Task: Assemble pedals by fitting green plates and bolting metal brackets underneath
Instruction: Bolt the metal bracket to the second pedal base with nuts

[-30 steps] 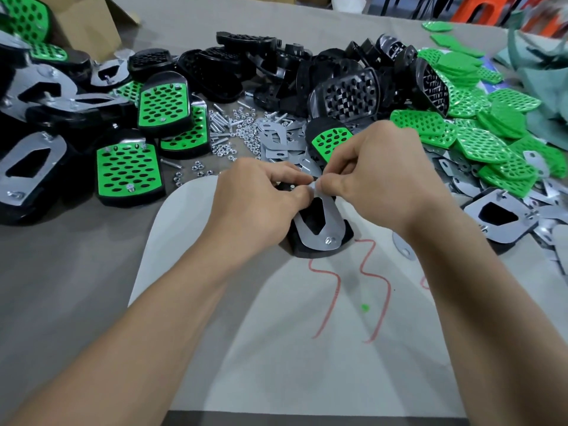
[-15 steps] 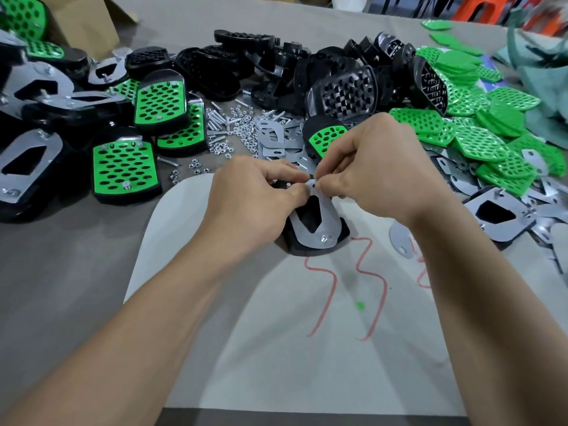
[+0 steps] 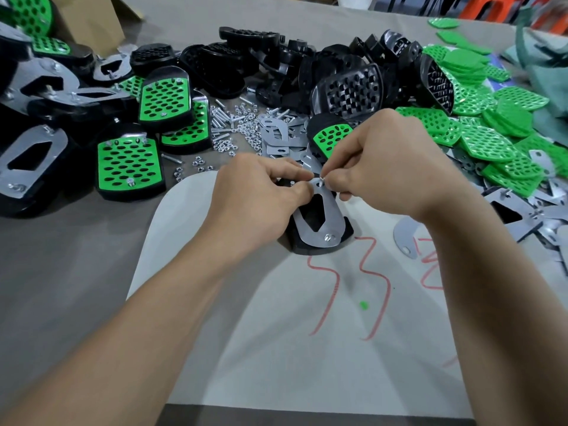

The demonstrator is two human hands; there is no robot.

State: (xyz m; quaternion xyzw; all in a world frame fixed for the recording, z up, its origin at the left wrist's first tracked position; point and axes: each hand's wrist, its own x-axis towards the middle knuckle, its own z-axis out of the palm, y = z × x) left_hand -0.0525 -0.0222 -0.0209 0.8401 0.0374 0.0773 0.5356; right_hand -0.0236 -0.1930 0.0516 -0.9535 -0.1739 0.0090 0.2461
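A black pedal [image 3: 346,232] lies upside down on the white sheet [image 3: 276,348] with a metal bracket [image 3: 330,221] on its underside. A bolt end with a nut [image 3: 329,237] shows at the bracket's near end. At the far end my right hand [image 3: 390,167] pinches a small nut on the bolt [image 3: 320,180] that sticks up through the bracket. My left hand [image 3: 261,198] grips the pedal's left side, fingers curled at the bracket's far end.
Assembled green-plated pedals [image 3: 129,162] lie at the left. Loose nuts and bolts [image 3: 233,124] and brackets [image 3: 276,136] sit beyond my hands. Black pedal bodies [image 3: 347,87] are heaped at the back, green plates [image 3: 491,139] at the right, a cardboard box [image 3: 92,23] far left.
My right thumb and forefinger have shifted slightly at the far bolt, whose tip now shows. The pedal and my left hand have stayed where they were.
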